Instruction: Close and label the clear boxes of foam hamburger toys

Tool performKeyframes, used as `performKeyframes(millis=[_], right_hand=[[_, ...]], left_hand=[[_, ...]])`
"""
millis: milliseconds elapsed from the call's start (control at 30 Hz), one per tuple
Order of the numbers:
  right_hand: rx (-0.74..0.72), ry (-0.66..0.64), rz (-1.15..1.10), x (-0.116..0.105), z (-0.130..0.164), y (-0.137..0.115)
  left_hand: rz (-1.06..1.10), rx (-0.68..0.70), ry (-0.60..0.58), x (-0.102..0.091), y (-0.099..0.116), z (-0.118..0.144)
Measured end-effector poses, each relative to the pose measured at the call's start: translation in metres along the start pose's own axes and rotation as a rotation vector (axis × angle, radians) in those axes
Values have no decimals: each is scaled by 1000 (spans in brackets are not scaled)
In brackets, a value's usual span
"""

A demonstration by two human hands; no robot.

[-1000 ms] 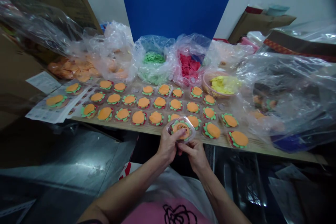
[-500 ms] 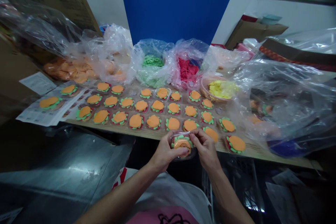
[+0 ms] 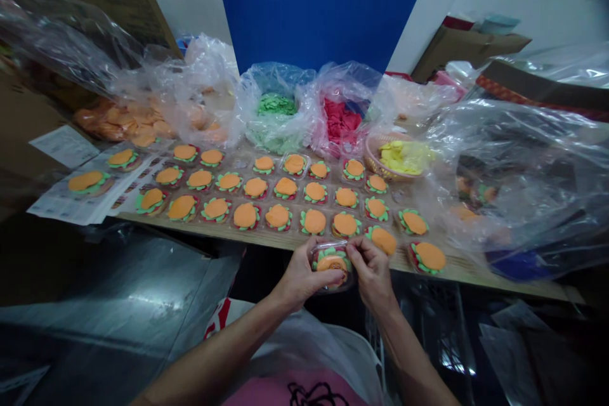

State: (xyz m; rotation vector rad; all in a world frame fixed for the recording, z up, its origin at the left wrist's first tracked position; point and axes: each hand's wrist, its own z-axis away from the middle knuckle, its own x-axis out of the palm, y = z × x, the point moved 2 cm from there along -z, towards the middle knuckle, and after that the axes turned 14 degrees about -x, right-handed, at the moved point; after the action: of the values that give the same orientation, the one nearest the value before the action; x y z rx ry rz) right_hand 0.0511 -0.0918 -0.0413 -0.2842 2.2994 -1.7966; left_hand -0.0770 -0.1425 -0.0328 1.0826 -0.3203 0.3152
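In the head view I judge the work well advanced: many burger toys (image 3: 278, 216) already lie in rows on the wooden board (image 3: 457, 266), and one clear case (image 3: 332, 259) is in hand, low in the frame centre. My left hand (image 3: 299, 276) grips its left side, fingers curled, and my right hand (image 3: 373, 273) pinches its right edge, both closed on it.
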Motion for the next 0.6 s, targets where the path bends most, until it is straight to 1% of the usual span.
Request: performKeyframes(millis=[133,267,400,533,600], right_hand=[[36,5,-42,-1,0,4],[40,-94,-39,-5,-4,1],[38,-180,-49,-7,-7,-3],[32,-193,-51,-11,-7,-2],[23,-224,-3,-14,-8,-4]], left_hand=[[-12,-27,22,-3,0,1],[-80,-46,45,-8,5,-1],[-184,-44,7,-9,8,-3],[-273,-43,-3,-9,7,-4],[-353,-23,11,-8,8,-2]])
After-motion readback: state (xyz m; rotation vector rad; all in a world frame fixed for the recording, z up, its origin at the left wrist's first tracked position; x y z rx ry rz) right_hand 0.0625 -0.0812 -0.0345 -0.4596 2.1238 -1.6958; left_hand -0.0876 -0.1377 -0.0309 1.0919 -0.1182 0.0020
